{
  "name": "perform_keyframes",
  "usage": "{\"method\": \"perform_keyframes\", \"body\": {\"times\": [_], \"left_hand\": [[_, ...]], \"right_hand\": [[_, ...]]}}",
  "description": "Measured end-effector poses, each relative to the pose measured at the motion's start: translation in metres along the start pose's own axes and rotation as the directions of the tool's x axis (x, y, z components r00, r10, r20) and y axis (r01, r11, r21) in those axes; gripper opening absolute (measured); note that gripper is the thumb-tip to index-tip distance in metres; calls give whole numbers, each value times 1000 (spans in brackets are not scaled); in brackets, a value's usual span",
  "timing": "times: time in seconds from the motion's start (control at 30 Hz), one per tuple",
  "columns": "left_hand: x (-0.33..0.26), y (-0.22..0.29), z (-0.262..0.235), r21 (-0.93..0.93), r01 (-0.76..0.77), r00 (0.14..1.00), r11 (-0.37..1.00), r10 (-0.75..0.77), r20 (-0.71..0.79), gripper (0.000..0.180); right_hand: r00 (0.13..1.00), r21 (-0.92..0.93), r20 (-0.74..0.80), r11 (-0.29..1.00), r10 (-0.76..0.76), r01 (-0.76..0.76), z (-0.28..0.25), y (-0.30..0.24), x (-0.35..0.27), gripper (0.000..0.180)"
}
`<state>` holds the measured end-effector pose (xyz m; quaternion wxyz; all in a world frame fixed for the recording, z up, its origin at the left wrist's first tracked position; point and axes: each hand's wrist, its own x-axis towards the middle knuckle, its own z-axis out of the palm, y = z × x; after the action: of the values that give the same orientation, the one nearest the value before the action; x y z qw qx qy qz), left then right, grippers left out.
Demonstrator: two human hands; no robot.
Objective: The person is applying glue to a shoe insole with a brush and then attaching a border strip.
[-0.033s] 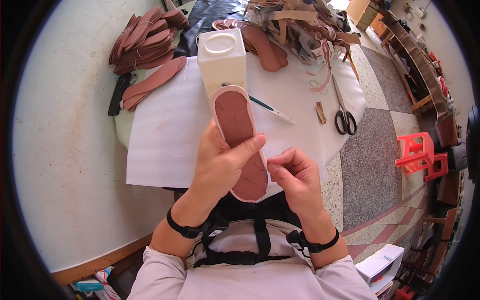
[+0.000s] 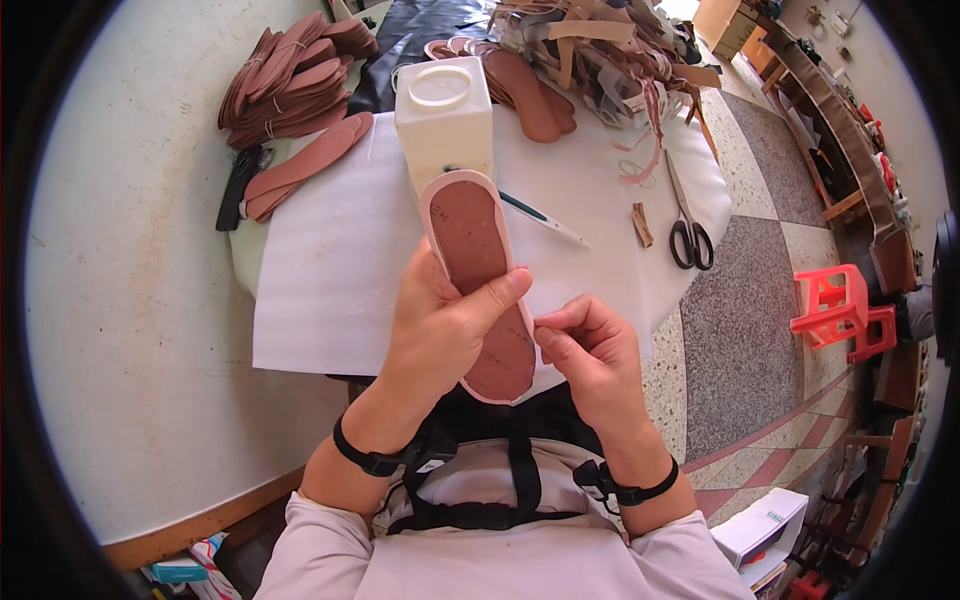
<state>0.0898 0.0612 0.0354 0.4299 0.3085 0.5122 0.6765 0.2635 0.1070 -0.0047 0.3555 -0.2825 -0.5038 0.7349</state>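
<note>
My left hand (image 2: 440,325) is wrapped round a shoe insole (image 2: 470,235), its thumb lying across the middle. The insole is reddish brown with a pale folded rim and faint marks on its face; it stands nearly upright, close in front of me. With thumb and forefinger closed together, my right hand (image 2: 595,355) pinches the pale rim on the insole's right side, near its lower half. Just behind the insole's top stands a cream plastic container (image 2: 445,125) with a round ring on top. A slim green-and-white tool (image 2: 545,217) lies on the white sheet (image 2: 320,310) to its right.
Bundled brown insoles (image 2: 290,80) are piled at the far left, with loose ones (image 2: 310,165) beside a black-handled tool (image 2: 240,185). More insoles (image 2: 530,95) and a heap of scrap strips (image 2: 620,50) lie behind. Black scissors (image 2: 690,240) rest near the right edge; red stools (image 2: 835,305) stand beyond.
</note>
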Motion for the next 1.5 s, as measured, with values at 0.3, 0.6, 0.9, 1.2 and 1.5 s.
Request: {"method": "perform_keyframes", "body": {"times": [0.3,0.6,0.9,1.2,1.5], "left_hand": [[0,1,-1,37,20,1000,999,-20,8,27],[2,0,6,46,-20,999,999,18,38,33],[7,7,-3,245,-2,986,970,-38,162,21],[0,4,-5,267,-50,987,962,6,162,27],[0,4,-13,182,-9,980,983,-28,199,35]], "right_hand": [[1000,-52,-11,999,-18,18,2,-3,-1,6],[995,-322,-65,946,-71,46,9,-8,-2,2],[992,-425,-20,899,-126,106,11,-11,7,4],[998,-148,-39,988,-50,44,12,-9,10,8],[998,-51,17,997,57,-56,6,-16,10,11]]}}
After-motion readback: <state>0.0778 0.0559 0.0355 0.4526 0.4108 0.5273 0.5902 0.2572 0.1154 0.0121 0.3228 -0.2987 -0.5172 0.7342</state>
